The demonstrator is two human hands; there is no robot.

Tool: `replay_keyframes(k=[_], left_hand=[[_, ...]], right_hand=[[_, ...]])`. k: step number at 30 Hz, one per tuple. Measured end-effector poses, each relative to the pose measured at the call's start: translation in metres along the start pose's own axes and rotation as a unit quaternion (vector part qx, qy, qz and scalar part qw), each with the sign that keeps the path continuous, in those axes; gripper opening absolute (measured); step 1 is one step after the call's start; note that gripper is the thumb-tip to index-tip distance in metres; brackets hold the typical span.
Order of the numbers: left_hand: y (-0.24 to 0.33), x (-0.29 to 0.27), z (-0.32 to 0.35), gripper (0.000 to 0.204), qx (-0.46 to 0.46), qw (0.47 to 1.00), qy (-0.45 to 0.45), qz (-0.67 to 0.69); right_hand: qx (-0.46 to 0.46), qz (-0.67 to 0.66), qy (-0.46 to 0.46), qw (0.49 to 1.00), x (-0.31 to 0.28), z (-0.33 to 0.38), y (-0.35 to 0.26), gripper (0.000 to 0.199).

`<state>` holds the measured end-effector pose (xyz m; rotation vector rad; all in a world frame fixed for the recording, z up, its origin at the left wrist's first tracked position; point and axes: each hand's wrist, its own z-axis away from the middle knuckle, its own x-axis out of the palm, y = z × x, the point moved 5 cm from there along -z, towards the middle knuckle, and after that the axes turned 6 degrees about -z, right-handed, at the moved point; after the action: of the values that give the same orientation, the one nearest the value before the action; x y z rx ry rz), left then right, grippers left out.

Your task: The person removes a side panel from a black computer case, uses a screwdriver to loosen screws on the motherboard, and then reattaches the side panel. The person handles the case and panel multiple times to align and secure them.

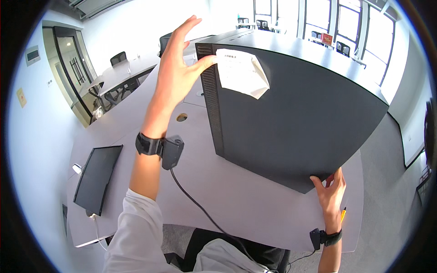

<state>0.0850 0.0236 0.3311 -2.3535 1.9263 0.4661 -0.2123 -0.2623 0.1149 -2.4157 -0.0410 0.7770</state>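
Note:
A large black computer case (291, 118) stands tilted over the desk in front of me, its broad flat side facing me and a vented strip along its left edge. Stuck near the upper left corner is a creased white paper sheet (241, 73), with its lower right part lifting off. My left hand (177, 68) is raised beside that corner, fingers stretched upward and apart; its thumb tip touches the paper's edge. At the lower right corner of the case, my right hand (331, 189) grips the bottom edge, thumb on the near side and some fingers hidden behind.
The pale desk (195, 195) has a round cable hole (181, 117). A black monitor (98, 179) sits at the left. A yellow pen (343, 214) lies by my right wrist. A black cable (195, 202) hangs from my left wrist device. Another desk (120, 73) stands farther back.

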Motion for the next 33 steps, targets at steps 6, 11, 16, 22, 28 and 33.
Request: replay_keyframes(k=[6, 11, 16, 22, 28, 33], left_hand=[[-0.004, 0.012, -0.014, 0.037, 0.030, 0.980, -0.176, 0.089], [-0.010, 0.014, -0.012, 0.036, 0.011, 0.979, -0.162, 0.121], [-0.012, 0.020, -0.010, 0.036, 0.004, 0.978, -0.139, 0.155], [-0.011, 0.021, -0.007, 0.035, 0.002, 0.981, -0.129, 0.144], [-0.009, 0.020, -0.003, 0.035, -0.013, 0.982, -0.124, 0.145], [-0.006, 0.021, -0.005, 0.033, -0.066, 0.980, -0.132, 0.137]], right_hand=[[0.036, -0.018, -0.012, 0.999, 0.001, 0.001, 0.004, 0.071], [0.078, -0.048, -0.010, 0.996, 0.002, 0.003, 0.006, 0.066], [0.060, 0.021, -0.032, 0.997, -0.001, 0.002, 0.001, 0.050], [0.056, 0.123, -0.054, 0.989, -0.006, 0.000, -0.013, 0.052], [0.082, 0.148, -0.050, 0.984, -0.030, -0.007, -0.032, 0.071], [-0.027, 0.195, 0.110, 0.974, -0.083, -0.030, -0.080, 0.049]])
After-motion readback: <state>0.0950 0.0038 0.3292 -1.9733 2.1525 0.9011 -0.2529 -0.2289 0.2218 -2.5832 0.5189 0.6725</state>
